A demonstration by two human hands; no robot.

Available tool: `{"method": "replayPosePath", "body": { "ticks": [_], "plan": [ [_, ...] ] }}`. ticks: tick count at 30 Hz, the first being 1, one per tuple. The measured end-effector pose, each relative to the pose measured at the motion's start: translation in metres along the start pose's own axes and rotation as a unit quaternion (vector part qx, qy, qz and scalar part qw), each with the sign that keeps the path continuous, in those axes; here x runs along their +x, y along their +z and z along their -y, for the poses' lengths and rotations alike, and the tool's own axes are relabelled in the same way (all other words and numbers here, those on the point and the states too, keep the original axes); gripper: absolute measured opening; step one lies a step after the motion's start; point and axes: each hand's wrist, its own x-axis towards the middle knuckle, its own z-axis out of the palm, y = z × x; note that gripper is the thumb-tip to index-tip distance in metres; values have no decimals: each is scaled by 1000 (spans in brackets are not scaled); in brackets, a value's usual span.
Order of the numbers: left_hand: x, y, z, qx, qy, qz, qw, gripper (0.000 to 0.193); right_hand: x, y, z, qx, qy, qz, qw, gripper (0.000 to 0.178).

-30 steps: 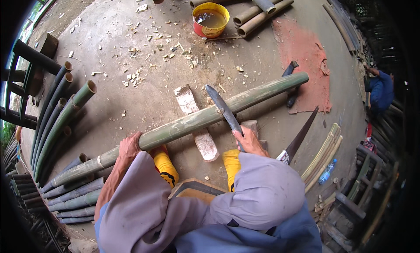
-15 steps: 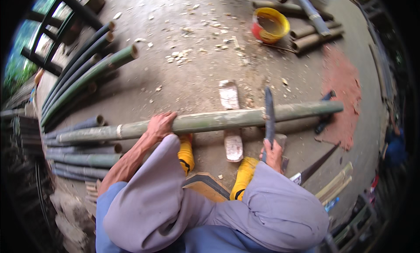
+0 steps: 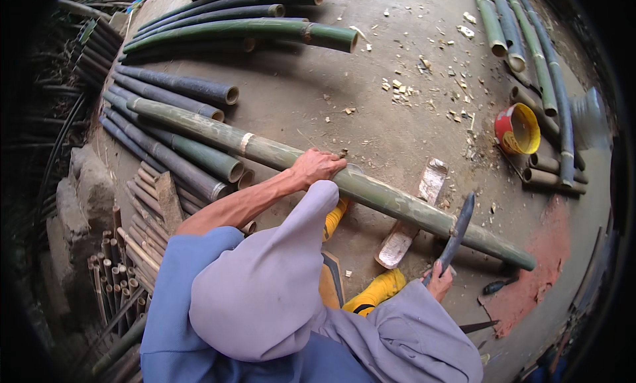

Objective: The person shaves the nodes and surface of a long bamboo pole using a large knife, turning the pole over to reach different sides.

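A long green bamboo pole [image 3: 391,197] slants across in front of me, its right end lower in the picture. My left hand [image 3: 318,168] is closed over it beside my raised left knee. In my right hand [image 3: 440,280] is the handle of a dark machete [image 3: 458,229]. Its blade crosses the pole at a joint, point upward; whether it cuts into the wood I cannot tell. Under the pole, a pale, chopped wooden block [image 3: 396,245] lies crosswise. One yellow boot [image 3: 376,290] shows near the block, and part of the other appears below my left hand.
Bamboo poles [image 3: 192,85] lie along the left, with more poles [image 3: 513,29] at the upper right. A red and yellow bucket [image 3: 517,129] stands near these. Wood chips [image 3: 399,88] litter the ground. Rocks [image 3: 93,191] and short bamboo pieces [image 3: 122,277] are at the lower left.
My view has swung to the left, so the pole looks slanted and more bamboo shows there. My left hand still grips the pole, and the machete still lies across the same joint.
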Motion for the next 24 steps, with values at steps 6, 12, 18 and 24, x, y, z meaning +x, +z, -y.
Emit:
{"method": "replayPosePath", "body": {
  "ticks": [6, 12, 18, 24],
  "plan": [
    [9, 2, 27, 38, 30, -73, 996, 47, 5, 16, -2, 30, -21, 62, 997, 27],
    [8, 0, 17, 37, -17, -54, 998, 63, 12, 20, -20, 192, -38, 1, 981, 28],
    [4, -8, 7, 41, -32, -35, 998, 65, 8, 23, -19, 157, -35, 74, 984, 30],
    [3, -13, 0, 41, -22, -52, 998, 42, 14, 8, -5, 282, -16, 133, 950, 25]
  ]
}}
